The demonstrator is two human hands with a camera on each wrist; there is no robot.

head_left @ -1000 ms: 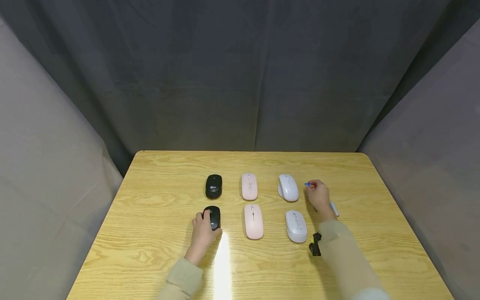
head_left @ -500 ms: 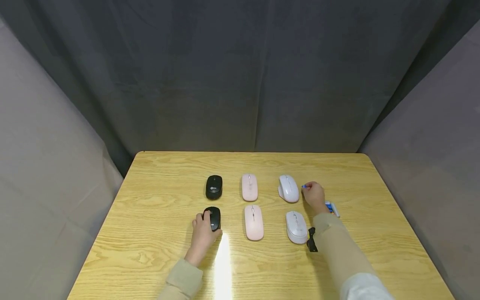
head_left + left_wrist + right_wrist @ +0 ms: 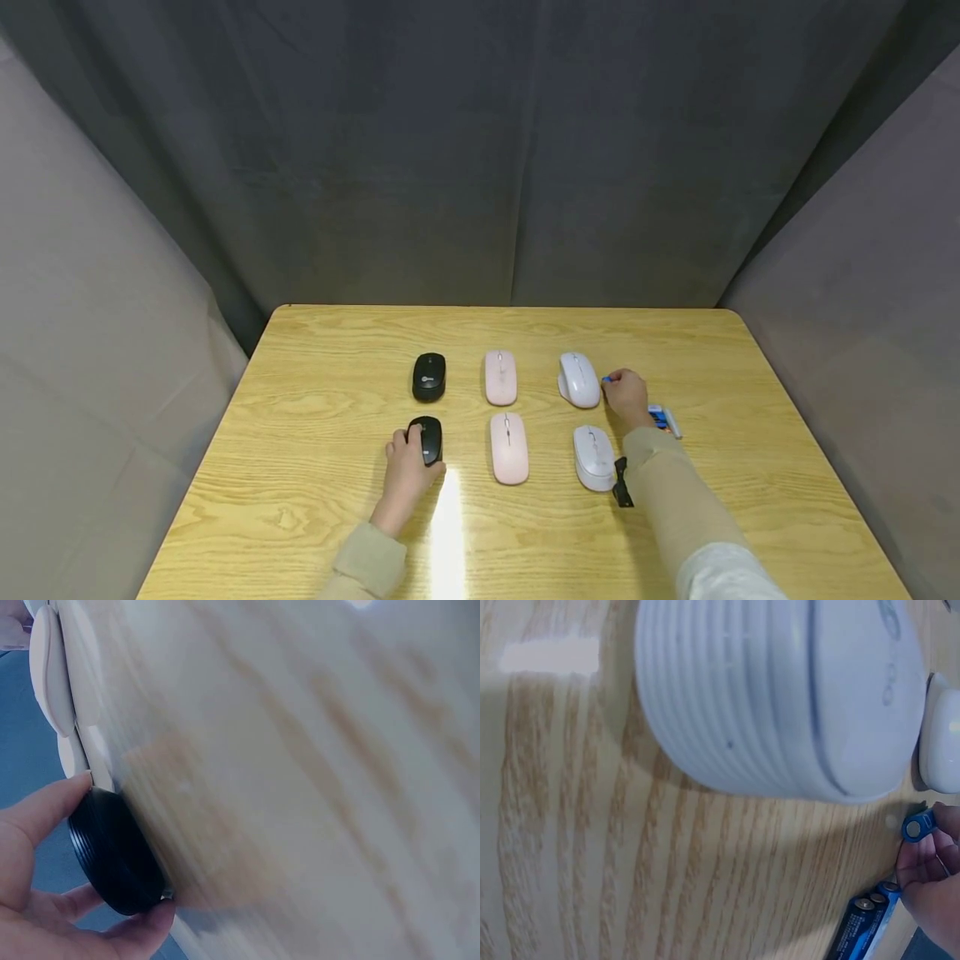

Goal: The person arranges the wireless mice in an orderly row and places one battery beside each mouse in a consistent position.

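Observation:
My left hand grips the nearer black mouse on the table, thumb and fingers on its sides. In the left wrist view that mouse shows its ridged side between the fingertips. My right hand pinches a small blue battery just right of the far white mouse. The right wrist view shows the battery end-on between thumb and fingers, low over the wood. Several more blue batteries lie side by side below that hand, partly hidden by the arm in the head view.
Another black mouse stands behind the gripped one. Two pink mice fill the middle column. The nearer white mouse sits left of the right forearm, close to a black piece at the wrist. A dark curtain hangs behind the table.
My right hand has shifted slightly left and nearer with the battery, toward the far white mouse. More of the loose batteries shows beside its wrist. My left hand stays on the black mouse.

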